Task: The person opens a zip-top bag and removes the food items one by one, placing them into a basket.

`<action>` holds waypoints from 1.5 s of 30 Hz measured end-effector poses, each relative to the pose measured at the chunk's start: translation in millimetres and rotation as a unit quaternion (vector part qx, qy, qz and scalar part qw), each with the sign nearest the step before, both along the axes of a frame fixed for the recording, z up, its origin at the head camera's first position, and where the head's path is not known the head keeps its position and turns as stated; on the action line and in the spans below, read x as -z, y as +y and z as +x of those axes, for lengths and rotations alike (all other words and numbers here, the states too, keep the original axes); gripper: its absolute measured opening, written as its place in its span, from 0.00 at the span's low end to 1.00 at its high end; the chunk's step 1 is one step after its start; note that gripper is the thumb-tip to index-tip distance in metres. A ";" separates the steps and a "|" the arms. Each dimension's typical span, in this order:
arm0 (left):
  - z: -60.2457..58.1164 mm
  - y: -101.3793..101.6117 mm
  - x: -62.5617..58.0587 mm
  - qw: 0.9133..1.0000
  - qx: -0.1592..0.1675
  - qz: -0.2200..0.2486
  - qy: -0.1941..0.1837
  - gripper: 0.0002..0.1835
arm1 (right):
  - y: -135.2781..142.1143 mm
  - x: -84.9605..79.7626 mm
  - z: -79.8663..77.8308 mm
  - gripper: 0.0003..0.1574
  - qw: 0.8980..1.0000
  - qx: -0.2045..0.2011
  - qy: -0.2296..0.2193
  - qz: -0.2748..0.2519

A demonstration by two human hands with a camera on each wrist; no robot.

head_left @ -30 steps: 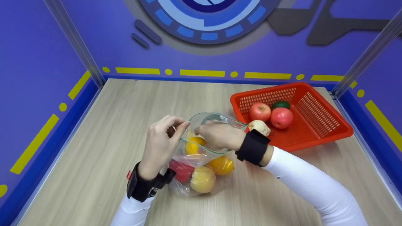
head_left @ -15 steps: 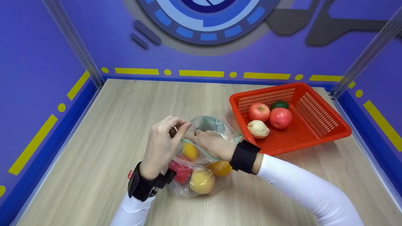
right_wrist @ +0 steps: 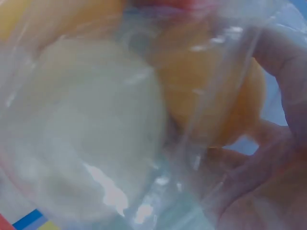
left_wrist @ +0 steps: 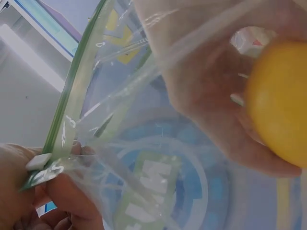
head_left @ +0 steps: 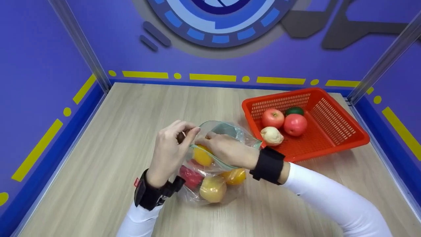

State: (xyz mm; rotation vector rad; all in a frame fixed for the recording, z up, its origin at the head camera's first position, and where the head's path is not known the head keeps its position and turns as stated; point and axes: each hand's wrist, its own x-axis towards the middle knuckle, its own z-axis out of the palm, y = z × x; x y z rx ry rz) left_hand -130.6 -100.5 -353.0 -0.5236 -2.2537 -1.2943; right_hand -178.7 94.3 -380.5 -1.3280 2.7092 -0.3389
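- Clear zip bag [head_left: 213,171] sits on the wooden table [head_left: 115,138], left of centre, its mouth open and turned upward, with a green sealing strip [left_wrist: 67,100] running along the rim.
- Left hand [head_left: 171,151] pinches the near-left corner of the bag's rim between thumb and fingertips; in the left wrist view those fingers [left_wrist: 29,191] clamp the end of the green strip.
- Right hand [head_left: 227,149] lies at the bag's mouth, with its fingers curled round an orange fruit [head_left: 202,156] that is just inside the opening; the left wrist view shows the same fruit [left_wrist: 280,100] held against the palm through the plastic.
- Inside the bag, below the hands, lie three more pieces: a red one [head_left: 190,177] at the left, a pale yellow one [head_left: 213,189] at the bottom, and another orange one [head_left: 235,176] at the right, all pressed close together.
- From the right wrist view the pale yellow fruit [right_wrist: 91,134] and an orange fruit [right_wrist: 216,100] show blurred through the plastic film, touching each other.
- Red plastic basket [head_left: 342,131] stands on the table to the right of the bag, close to it; whether the two touch I cannot tell.
- In the basket are two red apples [head_left: 272,118] side by side, a dark green fruit [head_left: 293,110] behind them against the far wall, and a pale knobbly piece [head_left: 272,136] in front, near the basket's left edge.
- Black bands [head_left: 268,164] sit on both wrists over white sleeves [head_left: 329,200].
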 end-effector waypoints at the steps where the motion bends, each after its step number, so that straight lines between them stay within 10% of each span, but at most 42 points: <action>1: -0.1 -0.2 -0.3 1.000 0.000 0.001 -0.001 0.06 | 2.4 -2.9 1.6 0.43 1.000 -0.001 0.007 -0.006; 23: -3.9 -1.0 -0.1 1.000 -0.012 0.003 0.015 0.04 | 105.3 -75.5 35.8 0.48 0.986 0.062 -0.049 -0.149; 35: -0.9 -2.6 -1.8 1.000 -0.014 0.006 0.004 0.04 | 183.6 -91.2 1.3 0.47 0.961 0.203 -0.053 -0.182; 45: -1.3 -1.2 0.2 1.000 -0.015 0.005 0.004 0.05 | 258.2 -58.2 -63.0 0.53 0.923 0.360 -0.059 -0.121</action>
